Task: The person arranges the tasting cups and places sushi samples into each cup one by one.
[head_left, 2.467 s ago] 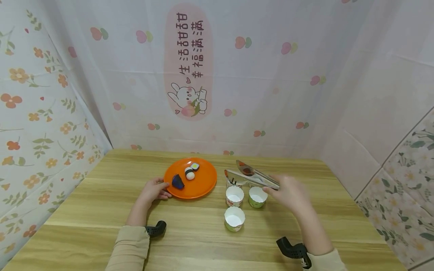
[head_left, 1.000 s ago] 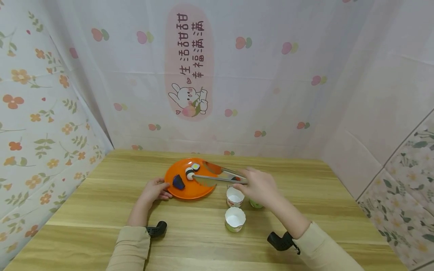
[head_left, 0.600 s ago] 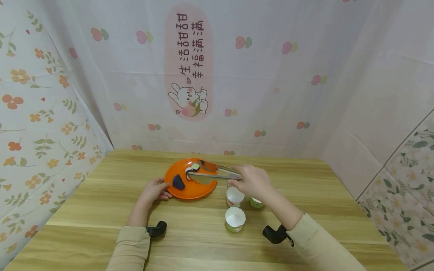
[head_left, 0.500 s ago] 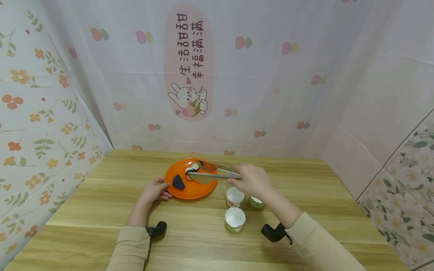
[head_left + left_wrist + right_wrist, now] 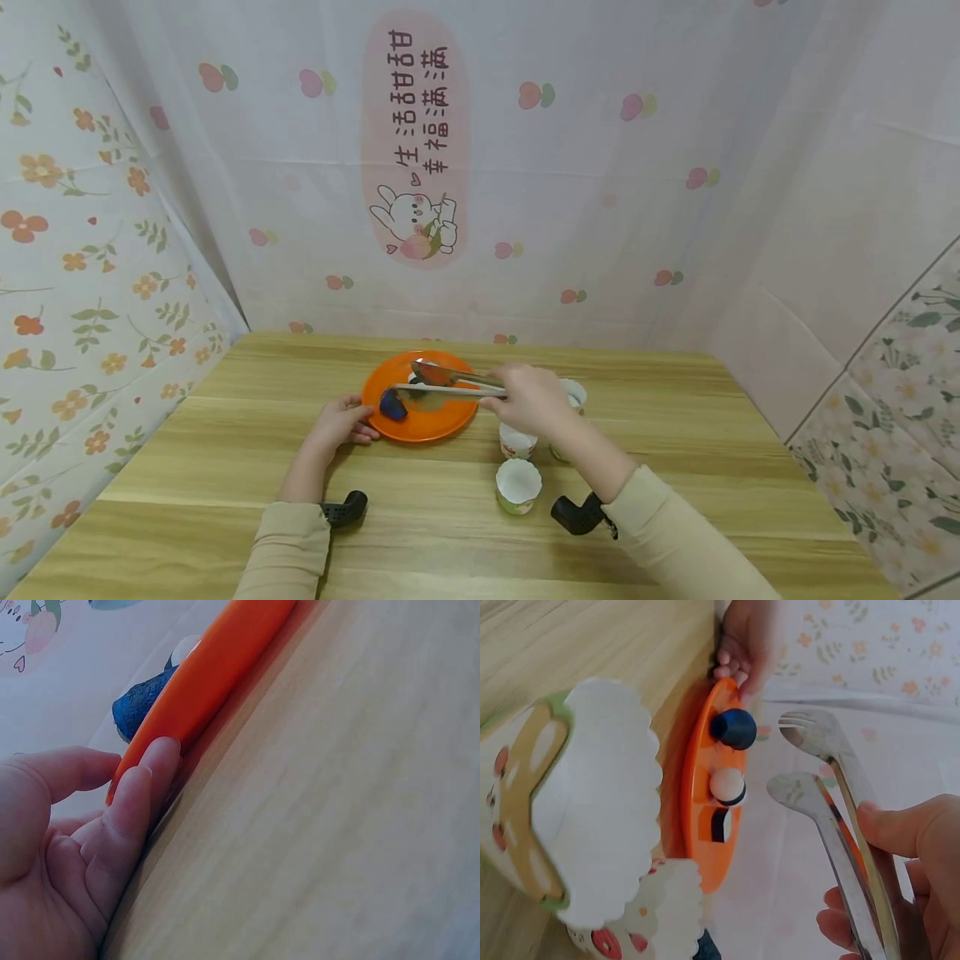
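Note:
My left hand pinches the left rim of an orange plate, thumb and fingers on either side of the edge in the left wrist view. Metal serving tongs are gripped in my right hand. One tip is slotted like a fork, the other rounded like a spoon; they stand apart with nothing between them, over the plate. On the plate sit a dark blue toy piece, a white rounded toy sushi with a black band, and a small black-and-white toy sushi roll. The tongs partly cover these pieces in the head view.
Several paper cups stand right of the plate: a front cup, one behind it, and a back cup near my right hand. My right forearm crosses over the cup area. A printed curtain hangs behind the wooden table.
My right hand has carried the tongs left from above the cups to over the plate, most recently toward the dark blue piece. My left hand and the plate have stayed put.

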Demonstrator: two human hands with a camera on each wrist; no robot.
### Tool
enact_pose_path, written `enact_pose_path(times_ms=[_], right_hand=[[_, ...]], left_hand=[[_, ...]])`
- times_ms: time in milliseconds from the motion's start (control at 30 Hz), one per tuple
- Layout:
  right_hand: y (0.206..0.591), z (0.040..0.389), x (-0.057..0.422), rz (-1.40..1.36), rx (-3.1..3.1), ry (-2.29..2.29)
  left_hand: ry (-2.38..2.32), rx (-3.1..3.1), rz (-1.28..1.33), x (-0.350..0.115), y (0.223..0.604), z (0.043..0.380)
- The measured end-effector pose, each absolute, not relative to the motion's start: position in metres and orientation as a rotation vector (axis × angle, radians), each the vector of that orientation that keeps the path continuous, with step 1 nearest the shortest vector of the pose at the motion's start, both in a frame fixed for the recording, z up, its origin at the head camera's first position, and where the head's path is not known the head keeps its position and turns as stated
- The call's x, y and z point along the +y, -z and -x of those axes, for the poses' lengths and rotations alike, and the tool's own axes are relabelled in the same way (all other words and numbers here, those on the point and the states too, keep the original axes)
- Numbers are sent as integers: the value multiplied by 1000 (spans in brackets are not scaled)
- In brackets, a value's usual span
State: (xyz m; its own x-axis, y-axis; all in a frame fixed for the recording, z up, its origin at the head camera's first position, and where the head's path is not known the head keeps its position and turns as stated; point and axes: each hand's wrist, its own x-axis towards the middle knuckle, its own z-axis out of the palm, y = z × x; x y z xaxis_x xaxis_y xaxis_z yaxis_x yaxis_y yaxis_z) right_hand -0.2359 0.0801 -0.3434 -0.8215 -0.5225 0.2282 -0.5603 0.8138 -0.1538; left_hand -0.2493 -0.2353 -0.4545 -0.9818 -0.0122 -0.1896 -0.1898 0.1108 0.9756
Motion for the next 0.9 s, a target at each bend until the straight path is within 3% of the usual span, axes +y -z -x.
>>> enact_pose_path(times_ms=[900], right_hand=[[357,232,39,-716,-2960,-107]], left_hand=[[-2011,2230,205,-237,459,254]])
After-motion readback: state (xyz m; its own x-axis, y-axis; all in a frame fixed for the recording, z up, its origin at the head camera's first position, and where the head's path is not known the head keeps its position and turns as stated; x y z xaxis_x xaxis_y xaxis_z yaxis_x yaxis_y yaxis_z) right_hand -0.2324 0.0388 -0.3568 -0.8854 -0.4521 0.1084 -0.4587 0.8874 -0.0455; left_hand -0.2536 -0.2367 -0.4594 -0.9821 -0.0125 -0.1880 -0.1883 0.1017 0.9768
